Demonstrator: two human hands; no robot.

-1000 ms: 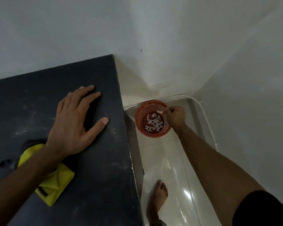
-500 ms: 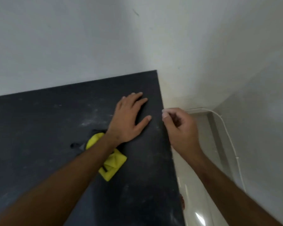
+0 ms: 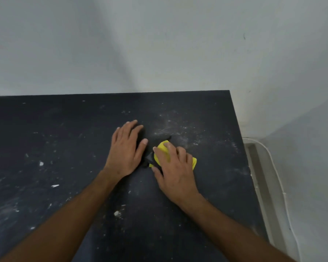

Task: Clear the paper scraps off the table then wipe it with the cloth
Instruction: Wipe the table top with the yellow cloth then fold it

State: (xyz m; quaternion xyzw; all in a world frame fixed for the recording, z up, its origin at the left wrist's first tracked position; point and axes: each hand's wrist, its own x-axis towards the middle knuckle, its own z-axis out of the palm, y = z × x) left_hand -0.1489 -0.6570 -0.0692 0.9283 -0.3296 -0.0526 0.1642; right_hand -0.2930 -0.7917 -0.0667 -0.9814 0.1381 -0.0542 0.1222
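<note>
Plain white walls meeting in a corner, and a big dark table (image 3: 64,140) pushed up against them, dusty and streaked with pale smudges all over. A white cable (image 3: 278,178) runs along the floor edge off to the right.

The yellow cloth (image 3: 164,150) sits bunched up a bit right of the table's middle. The right hand (image 3: 175,167) lies on top of it, fingers draped and slightly curled over the fabric, so it looks like it's taking hold, though I can't tell how firm the grip is. The left hand (image 3: 126,148) is flat on the table just beside it, fingers straight and close together, pressing down like a brace.

My read is the wiping is about to kick off, but a few paper scraps (image 3: 41,163) are lying around on the left side, plus one nearer the front (image 3: 117,213) and a sliver (image 3: 55,185). That's the risk: if the cloth sweeps through now, those bits get dragged around or flicked off the edge onto the floor instead of being picked up. The dust by the right edge could go the same way, over the side. A balled-up cloth also only smears in a narrow stripe, so it probably wants opening out first.

Containers: none in view here, so no bin to report on.
</note>
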